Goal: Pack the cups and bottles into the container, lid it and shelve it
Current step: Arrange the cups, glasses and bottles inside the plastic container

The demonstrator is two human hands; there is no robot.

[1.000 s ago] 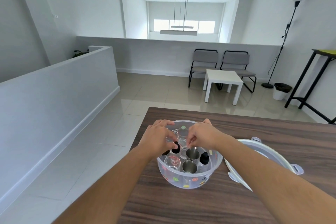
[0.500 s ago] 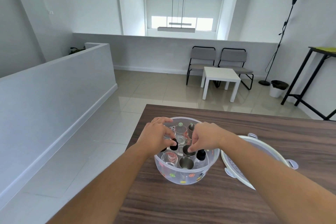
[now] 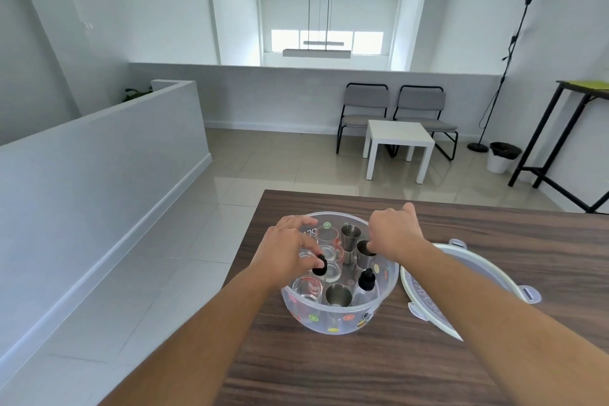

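A round clear container (image 3: 329,318) with fruit stickers stands on the dark wooden table (image 3: 494,227). Inside it stand clear glasses (image 3: 306,287), steel cups (image 3: 338,294) and a black-topped dropper bottle (image 3: 366,278). My left hand (image 3: 286,250) reaches into the left side, fingertips closed on the black cap of a small bottle (image 3: 319,270). Over the right side, my right hand (image 3: 393,231) pinches the rim of a steel cup (image 3: 365,260) that stands inside. The white lid (image 3: 481,265) lies to the right, partly hidden by my right forearm.
The container sits near the table's left edge, with tiled floor below and a low white wall further left. Beyond the table stand a white side table (image 3: 398,138), two grey chairs, a bin (image 3: 502,156) and a black high table (image 3: 560,128).
My hands were close together over the container's middle and have moved apart. The right hand has shifted to the right side with a steel cup; the left stays on the black cap.
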